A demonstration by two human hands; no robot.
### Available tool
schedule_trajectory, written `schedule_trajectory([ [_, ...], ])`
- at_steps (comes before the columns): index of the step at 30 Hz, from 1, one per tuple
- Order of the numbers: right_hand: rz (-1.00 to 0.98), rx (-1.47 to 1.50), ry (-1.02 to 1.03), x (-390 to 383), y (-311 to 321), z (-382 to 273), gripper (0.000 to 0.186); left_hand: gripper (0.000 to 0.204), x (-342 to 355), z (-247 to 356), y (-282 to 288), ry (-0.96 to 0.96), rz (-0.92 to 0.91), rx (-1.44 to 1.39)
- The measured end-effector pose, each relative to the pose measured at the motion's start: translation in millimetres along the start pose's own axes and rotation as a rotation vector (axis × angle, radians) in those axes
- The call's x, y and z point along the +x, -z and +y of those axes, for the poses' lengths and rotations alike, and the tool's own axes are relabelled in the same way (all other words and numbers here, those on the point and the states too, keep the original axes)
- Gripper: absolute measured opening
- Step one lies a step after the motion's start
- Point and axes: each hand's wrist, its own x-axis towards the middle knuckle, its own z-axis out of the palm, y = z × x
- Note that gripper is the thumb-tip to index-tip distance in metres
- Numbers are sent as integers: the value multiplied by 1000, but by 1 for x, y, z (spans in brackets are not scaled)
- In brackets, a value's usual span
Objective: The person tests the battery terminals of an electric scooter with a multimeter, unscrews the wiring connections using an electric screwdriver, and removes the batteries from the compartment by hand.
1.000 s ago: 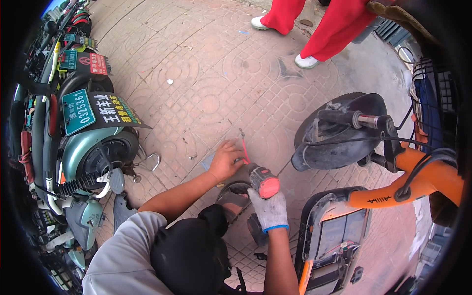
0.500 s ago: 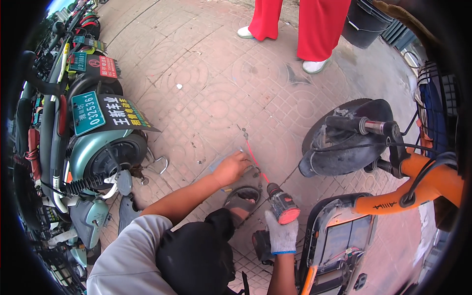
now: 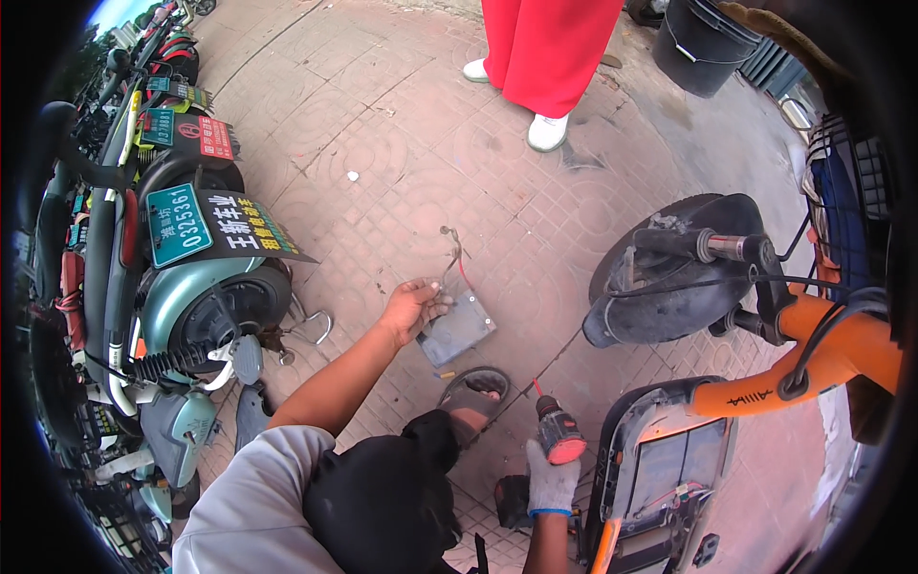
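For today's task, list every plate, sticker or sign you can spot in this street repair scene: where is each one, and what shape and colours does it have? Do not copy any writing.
Green plate: rear of the teal scooter, left; rectangular, white characters.
Black sticker panel: right beside that plate; yellow, white and red print.
Red sign: on the scooter behind; rectangular, pale print.
Small green plate: left of the red sign.

Drill (image 3: 559,432) lowered (right hand (image 3: 552,478)), grey box (image 3: 457,328) uncovered

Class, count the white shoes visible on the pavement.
2: one white shoe left of the red trousers, the other white shoe below them, nearer the camera. No others visible.
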Motion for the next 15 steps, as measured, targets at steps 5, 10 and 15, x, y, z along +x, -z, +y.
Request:
schedule_trajectory([
  [5,23,48,19,-2,-4,15,42,17,8,8,42,-57,92,17],
  [10,-11,-88,57,-1,-4,11,40,15,32,24,58,-166,172,52],
  [15,20,-168,58,3,-6,27,43,17,58,21,68,-4,197,12],
])
